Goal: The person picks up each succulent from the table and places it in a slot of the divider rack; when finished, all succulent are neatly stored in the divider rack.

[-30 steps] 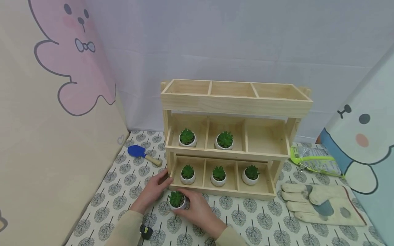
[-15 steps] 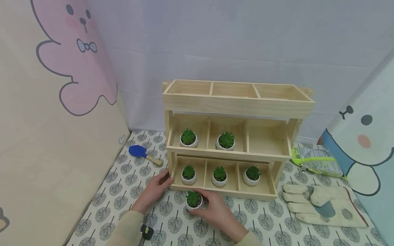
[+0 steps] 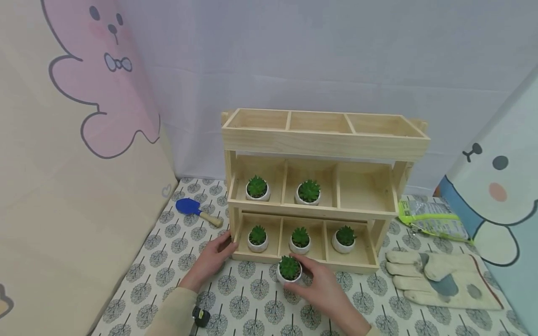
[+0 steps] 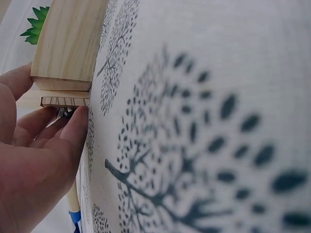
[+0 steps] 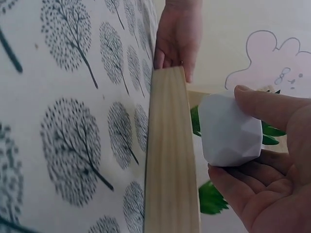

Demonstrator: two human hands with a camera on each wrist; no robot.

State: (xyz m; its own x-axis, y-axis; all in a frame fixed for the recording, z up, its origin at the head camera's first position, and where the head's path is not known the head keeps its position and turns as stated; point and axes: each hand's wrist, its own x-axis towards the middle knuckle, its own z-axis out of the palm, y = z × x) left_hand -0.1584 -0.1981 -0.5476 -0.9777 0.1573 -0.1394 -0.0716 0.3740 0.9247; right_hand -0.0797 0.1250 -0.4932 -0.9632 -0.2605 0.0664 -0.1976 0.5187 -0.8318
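Note:
My right hand holds a small potted succulent between thumb and fingers, just in front of the wooden shelf's bottom tier. The plant's white faceted pot shows close up in the right wrist view. My left hand grips the lower left corner of the three-tier wooden shelf; in the left wrist view its thumb and fingers curl round the corner post. Several more potted succulents stand in the shelf: one in each bottom compartment, plus one at middle left and another at middle centre.
A blue toy-sized trowel with a wooden handle lies left of the shelf. On the right lie a pair of pale work gloves and a green-edged plastic bag. A tree-print cloth covers the table, with curtains behind.
My right hand has carried the potted succulent rightward along the shelf's front, from the left corner to near the middle compartment. My left hand stays at the shelf corner.

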